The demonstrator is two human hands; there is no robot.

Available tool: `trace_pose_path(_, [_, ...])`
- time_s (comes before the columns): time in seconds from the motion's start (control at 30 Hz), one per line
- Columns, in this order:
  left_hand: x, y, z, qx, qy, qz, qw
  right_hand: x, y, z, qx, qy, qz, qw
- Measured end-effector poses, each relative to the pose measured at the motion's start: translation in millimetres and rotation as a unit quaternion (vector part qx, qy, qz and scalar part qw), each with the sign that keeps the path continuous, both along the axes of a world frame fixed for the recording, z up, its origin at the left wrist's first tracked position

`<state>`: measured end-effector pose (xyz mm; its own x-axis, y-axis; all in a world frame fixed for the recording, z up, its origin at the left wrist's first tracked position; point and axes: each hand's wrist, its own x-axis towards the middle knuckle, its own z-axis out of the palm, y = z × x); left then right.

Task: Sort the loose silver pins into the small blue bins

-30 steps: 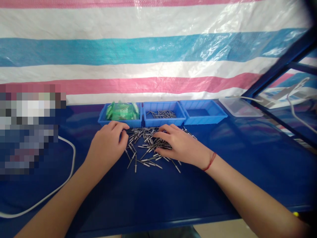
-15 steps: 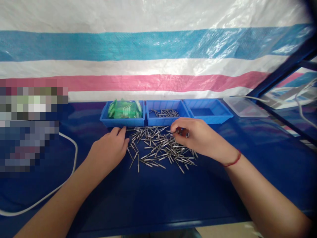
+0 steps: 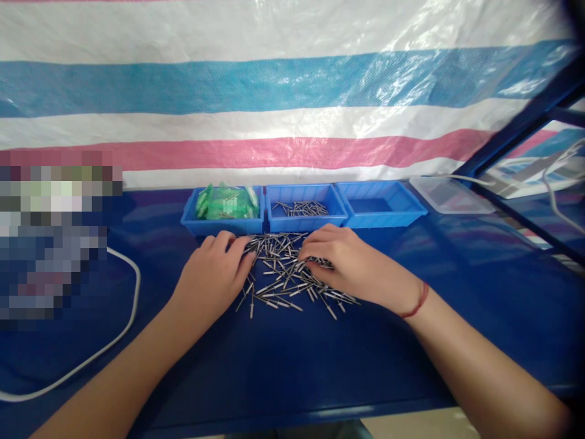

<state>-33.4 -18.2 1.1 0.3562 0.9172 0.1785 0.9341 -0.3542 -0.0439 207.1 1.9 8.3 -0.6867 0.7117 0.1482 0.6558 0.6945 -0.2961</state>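
A loose pile of silver pop rivets (image 3: 278, 283) lies on the blue tabletop, spread between both hands. My left hand (image 3: 214, 265) is at the pile's left edge, palm down, with thumb and forefinger apart and their tips among the rivets. Over the right side of the pile, my right hand (image 3: 340, 256) has its fingers curled towards the thumb, with rivets showing between them. How many it grips is hidden. Behind the pile stands a blue bin with more rivets (image 3: 304, 209) in it.
The left blue bin (image 3: 194, 227) contains green plastic packets (image 3: 226, 202). A third blue bin (image 3: 381, 218) stands at the right, beside a clear plastic lid or tray (image 3: 450, 195). A white cable (image 3: 137, 286) curves across the left side. A striped sheet (image 3: 292, 82) hangs behind.
My left hand has moved right into the pile's edge. My right hand has come slightly left and down onto the rivets. The view has shifted slightly.
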Motion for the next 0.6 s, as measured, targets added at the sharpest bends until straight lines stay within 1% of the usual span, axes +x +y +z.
trace_pose_path(0.1, [11,-6,-7.4,0.024,-0.057,-0.072,0.995,-11,-3,-3.6,0.02,-0.034,-0.003,0.999])
trace_pose_path(0.2, [19,-11,-16.5,-0.001,-0.076,-0.128,0.989,-13,-3,-7.1,0.027,-0.044,-0.01,0.999])
trace_pose_path(0.27, [22,-13,-21.0,-0.024,-0.077,-0.135,0.988,-13,-1,-9.1,0.027,-0.043,-0.013,0.999])
trace_pose_path(0.33, [22,-13,-23.3,-0.036,-0.082,-0.129,0.988,-12,0,-10.5,0.028,-0.043,-0.02,0.998])
trace_pose_path(0.6, [20,-10,-25.5,-0.031,-0.11,-0.132,0.985,-14,-3,-10.4,0.017,-0.062,-0.055,0.996])
